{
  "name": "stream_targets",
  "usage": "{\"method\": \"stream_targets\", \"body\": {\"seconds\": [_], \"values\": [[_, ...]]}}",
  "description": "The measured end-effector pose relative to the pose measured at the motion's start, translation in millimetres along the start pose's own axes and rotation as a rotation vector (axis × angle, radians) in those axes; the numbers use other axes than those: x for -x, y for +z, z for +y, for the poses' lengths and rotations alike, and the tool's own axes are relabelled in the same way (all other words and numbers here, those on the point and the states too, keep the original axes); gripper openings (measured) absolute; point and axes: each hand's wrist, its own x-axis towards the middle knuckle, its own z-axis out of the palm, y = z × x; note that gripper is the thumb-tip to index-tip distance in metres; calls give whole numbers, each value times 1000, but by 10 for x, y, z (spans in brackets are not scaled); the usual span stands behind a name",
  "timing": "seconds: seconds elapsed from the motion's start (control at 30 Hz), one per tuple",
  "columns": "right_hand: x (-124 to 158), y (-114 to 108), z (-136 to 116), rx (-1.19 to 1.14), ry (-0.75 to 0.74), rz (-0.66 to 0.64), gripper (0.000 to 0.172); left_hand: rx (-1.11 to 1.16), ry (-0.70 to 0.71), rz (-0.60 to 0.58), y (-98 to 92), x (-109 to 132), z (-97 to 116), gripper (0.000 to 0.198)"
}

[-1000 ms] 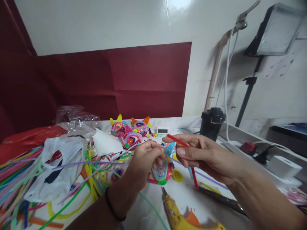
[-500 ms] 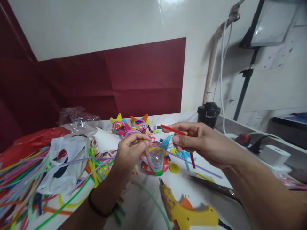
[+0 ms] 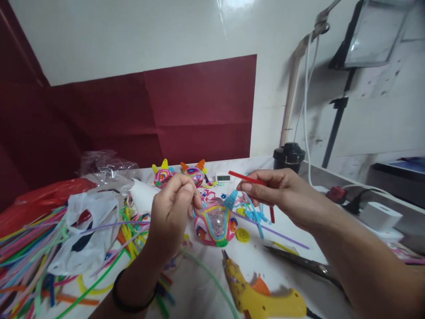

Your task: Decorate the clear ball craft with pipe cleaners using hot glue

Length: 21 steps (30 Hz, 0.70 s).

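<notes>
Red pipe cleaner [image 3: 245,177] hangs at one o'clock from the horned figure [image 3: 217,225]. Loose pipe cleaners [image 3: 28,263] lie at nine. Left hand [image 3: 174,208], at ten, has just curled tighter, any contents hidden. Glue gun [image 3: 264,301] crowds five o'clock. Right hand [image 3: 277,188], at two, alone visibly pinches the pipe cleaner.

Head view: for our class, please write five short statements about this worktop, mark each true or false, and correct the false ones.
1. The right hand holds a red strip. True.
2. The left hand grips the glue gun. False: the gun lies on the table, apart from both hands.
3. A black band circles the left wrist. True.
4. The glue gun is blue. False: it is yellow.
5. The black cup stands upright. True.
</notes>
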Motion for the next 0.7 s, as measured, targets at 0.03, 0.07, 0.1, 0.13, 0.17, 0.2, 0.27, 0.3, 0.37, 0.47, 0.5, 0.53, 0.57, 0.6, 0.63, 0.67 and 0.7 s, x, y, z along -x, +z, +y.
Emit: {"method": "stream_targets", "body": {"seconds": [0.03, 0.07, 0.1, 0.13, 0.17, 0.2, 0.27, 0.3, 0.37, 0.47, 0.5, 0.53, 0.57, 0.6, 0.63, 0.67, 0.7], "values": [[-11, 1, -1, 27, -1, 19, 35, -37, 1, -22, -8, 1, -13, 25], [-24, -1, -1, 53, -6, 44, 35, -71, 4, -42, -16, -1, -27, 26], [-40, -6, 3, 81, -9, 72, 34, -101, 6, -59, -26, -4, -43, 27], [-59, -15, 15, 110, -10, 98, 34, -128, 8, -67, -40, -8, -65, 26], [-81, -28, 34, 136, -6, 120, 34, -153, 5, -72, -59, -13, -94, 26], [-107, -46, 64, 162, 4, 139, 34, -174, -4, -78, -83, -16, -134, 25], [-168, -92, 150, 210, 35, 168, 34, -202, -42, -89, -149, -12, -249, 24], [-202, -118, 205, 236, 48, 174, 34, -205, -66, -102, -188, -2, -324, 24], [-272, -169, 325, 285, 63, 167, 33, -203, -135, -101, -269, 34, -496, 24], [-361, -229, 493, 313, 88, 132, 32, -125, -301, -83, -362, 124, -750, 22], [-381, -244, 537, 314, 99, 124, 31, -103, -367, -55, -380, 160, -820, 29], [-396, -257, 574, 314, 111, 115, 30, -110, -392, -52, -392, 198, -880, 39], [-404, -268, 602, 319, 125, 100, 29, -122, -410, -55, -397, 237, -929, 48], [-407, -275, 624, 328, 141, 77, 28, -136, -428, -63, -398, 276, -969, 55], [-404, -279, 638, 339, 158, 47, 27, -153, -443, -74, -396, 314, -1000, 59], [-397, -279, 647, 352, 174, 7, 27, -167, -460, -92, -391, 349, -1025, 63], [-386, -273, 649, 369, 189, -41, 26, -177, -479, -114, -385, 381, -1046, 68]]}}
